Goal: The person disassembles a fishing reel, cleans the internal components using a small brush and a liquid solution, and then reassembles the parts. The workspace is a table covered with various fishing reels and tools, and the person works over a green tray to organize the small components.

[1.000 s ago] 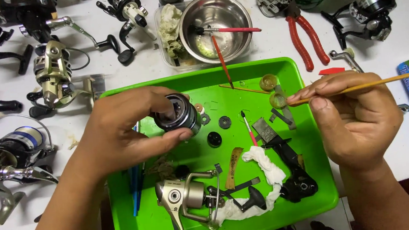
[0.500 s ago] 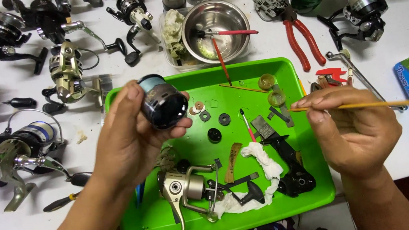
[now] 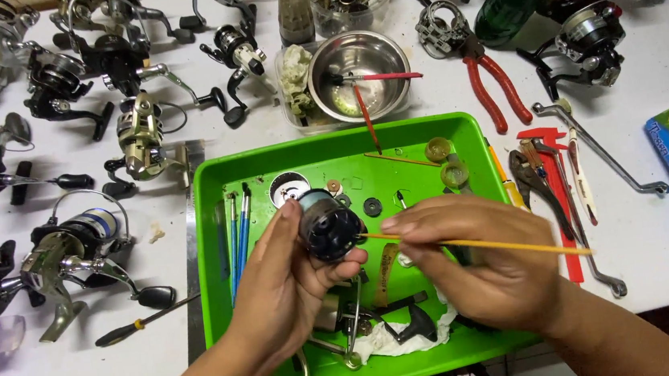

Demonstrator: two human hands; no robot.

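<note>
My left hand (image 3: pixel 282 285) holds a dark fishing-reel spool (image 3: pixel 328 225) tilted above the green tray (image 3: pixel 216 222), its hollow underside facing right. A thin yellow-handled brush (image 3: pixel 485 244) lies in my right hand (image 3: pixel 482 260), with its tip touching the spool's open end. Beneath both hands, a silver reel body (image 3: pixel 346 324) rests on white tissue (image 3: pixel 388 343) in the tray. Small washers and a black disc (image 3: pixel 372 206) lie loose on the tray floor.
Several fishing reels (image 3: pixel 74 251) crowd the white table at the left and back. A steel bowl (image 3: pixel 356 65) with a red-handled brush stands behind the tray. Red pliers (image 3: pixel 495 85), wrenches (image 3: pixel 597 149) and a red cutter lie right of it. Blue tools (image 3: pixel 240 228) lie in the tray's left part.
My left hand has brought the spool lower and toward the tray's middle. My right hand moved left, and the brush tip now touches the spool. The camera has shifted closer.
</note>
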